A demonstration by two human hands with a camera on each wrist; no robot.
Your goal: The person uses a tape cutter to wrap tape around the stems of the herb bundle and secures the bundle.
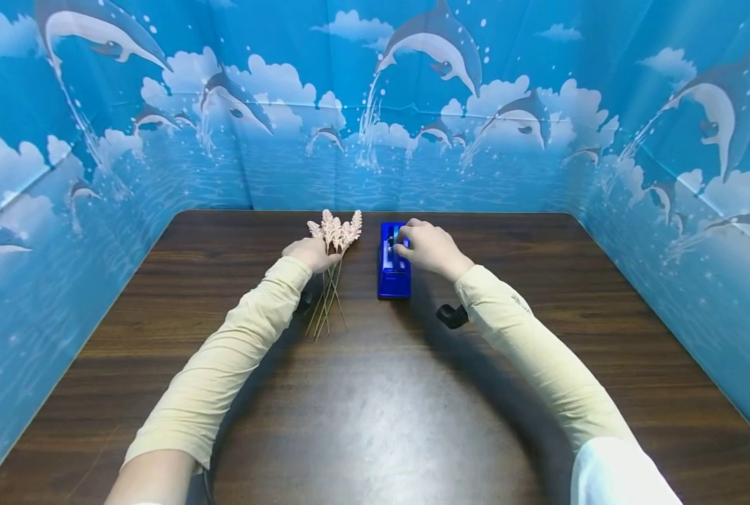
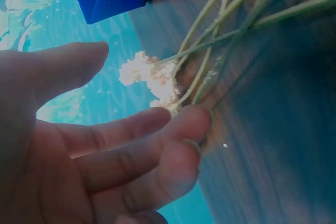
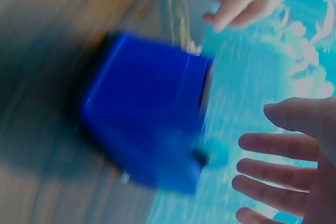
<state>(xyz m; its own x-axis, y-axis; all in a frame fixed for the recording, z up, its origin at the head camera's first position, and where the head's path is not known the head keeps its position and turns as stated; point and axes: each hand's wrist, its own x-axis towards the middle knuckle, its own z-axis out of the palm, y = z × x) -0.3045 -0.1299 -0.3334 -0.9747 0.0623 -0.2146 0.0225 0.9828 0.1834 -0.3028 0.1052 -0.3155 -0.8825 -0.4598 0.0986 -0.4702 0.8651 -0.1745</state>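
Observation:
A loose bunch of dried-flower stems with pale pink heads (image 1: 335,230) lies on the table, its thin stalks (image 1: 327,301) fanned toward the near side. My left hand (image 1: 311,254) hovers at the bunch just below the heads; in the left wrist view its thumb stands apart from loosely bent fingers (image 2: 131,158), with no stalk gripped between them. To the right stands a blue tape dispenser (image 1: 394,280) with a teal round part (image 3: 215,153) at its far end. Over its right side reaches my right hand (image 1: 434,249), thumb and fingers (image 3: 275,169) spread, holding nothing.
The dark wood-grain table (image 1: 375,421) runs back to a blue dolphin-print curtain (image 1: 375,140), which also encloses the left and right sides. A black wrist-worn device (image 1: 452,316) shows under the right forearm.

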